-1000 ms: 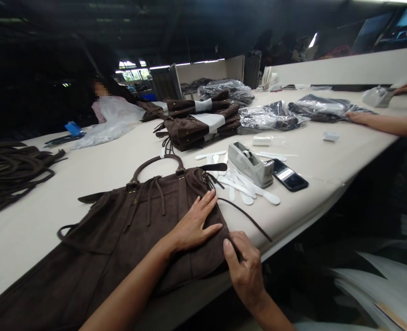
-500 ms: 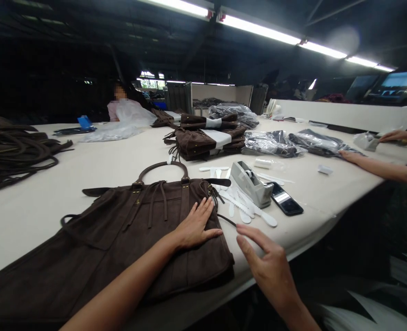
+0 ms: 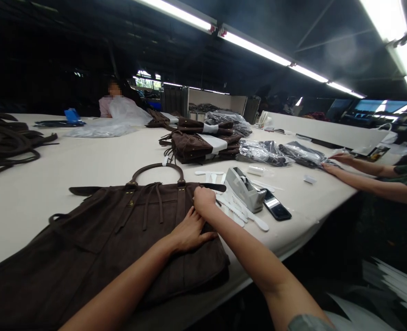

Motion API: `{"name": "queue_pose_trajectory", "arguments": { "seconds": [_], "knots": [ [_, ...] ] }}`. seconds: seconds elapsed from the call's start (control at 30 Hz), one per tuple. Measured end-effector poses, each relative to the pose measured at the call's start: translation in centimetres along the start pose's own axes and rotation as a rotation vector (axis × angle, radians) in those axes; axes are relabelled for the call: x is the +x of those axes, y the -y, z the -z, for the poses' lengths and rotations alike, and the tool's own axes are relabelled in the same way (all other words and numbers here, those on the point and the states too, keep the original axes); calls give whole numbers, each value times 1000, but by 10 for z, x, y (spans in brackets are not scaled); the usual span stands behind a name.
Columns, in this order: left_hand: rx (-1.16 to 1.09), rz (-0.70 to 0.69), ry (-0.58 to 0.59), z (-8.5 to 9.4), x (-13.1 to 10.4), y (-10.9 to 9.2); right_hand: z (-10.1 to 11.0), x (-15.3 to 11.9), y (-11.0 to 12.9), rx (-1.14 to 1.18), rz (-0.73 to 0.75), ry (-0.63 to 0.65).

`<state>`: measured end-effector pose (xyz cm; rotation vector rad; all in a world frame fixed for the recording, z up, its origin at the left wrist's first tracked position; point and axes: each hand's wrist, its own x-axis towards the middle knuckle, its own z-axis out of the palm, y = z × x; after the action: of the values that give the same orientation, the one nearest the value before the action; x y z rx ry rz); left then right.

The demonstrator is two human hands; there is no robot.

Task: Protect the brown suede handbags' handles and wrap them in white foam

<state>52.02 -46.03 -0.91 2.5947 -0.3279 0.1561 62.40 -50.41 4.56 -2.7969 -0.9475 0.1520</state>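
The left grip (image 3: 189,231) is spread, palm down, pressing on the right half of a dark brown, suede-like handbag (image 3: 103,262). Its fingertips are partly hidden by the right wrist. The right grip (image 3: 204,200) is curled at the bag's upper right corner, beside a dark, tapered strap end (image 3: 215,186); its fingertips are hidden, so what it pinches, if anything, cannot be told. The handbag lies flat beneath both grips, extending left and out of view at the lower left. Its rounded brown handle (image 3: 157,169) points away from the wearer.

The front edge of the cream, cloth-like worktop (image 3: 93,158) passes just beside the bag's lower right corner and rises to the right. The right forearm crosses this edge. Room to the right of the right grip is limited by scattered white plastic sticks (image 3: 261,223), a grey tape dispenser (image 3: 243,191) and a black smartphone (image 3: 276,205). Beyond the handle, a strip of worktop separates it from a stack of brown bags with white bands (image 3: 192,146). Dark brown straps (image 3: 8,138) are heaped at the far left. At right, a co-worker's hands (image 3: 331,168) touch a dark package in clear plastic (image 3: 303,154).
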Motion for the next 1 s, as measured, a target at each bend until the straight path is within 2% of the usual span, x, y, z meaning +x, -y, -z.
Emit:
{"name": "queue_pose_trajectory", "arguments": {
  "seconds": [0.17,0.37,0.5,0.57,0.7,0.77,0.83,0.93,1.0],
  "knots": [
    [-28,-73,-28,-2,0,2,-16,-7,-2,56,-23,-95],
    [-45,4,43,-3,0,0,-23,-9,-23,314,-107,-290],
    [-79,32,49,1,-2,-2,-29,6,-38,595,-208,-248],
    [-131,32,-14,3,-3,-2,-34,14,-44,730,-252,-190],
    [-179,93,-333,1,-2,3,-44,26,-50,938,-303,-112],
    [-127,174,-384,-3,1,6,-48,30,-51,1008,-310,-112],
    [-46,216,-281,-6,5,8,-52,32,-51,1043,-307,-143],
    [83,203,-69,-8,9,8,-56,33,-52,1020,-281,-193],
    [138,194,14,-7,9,8,-56,33,-57,965,-264,-203]
  ]
}}
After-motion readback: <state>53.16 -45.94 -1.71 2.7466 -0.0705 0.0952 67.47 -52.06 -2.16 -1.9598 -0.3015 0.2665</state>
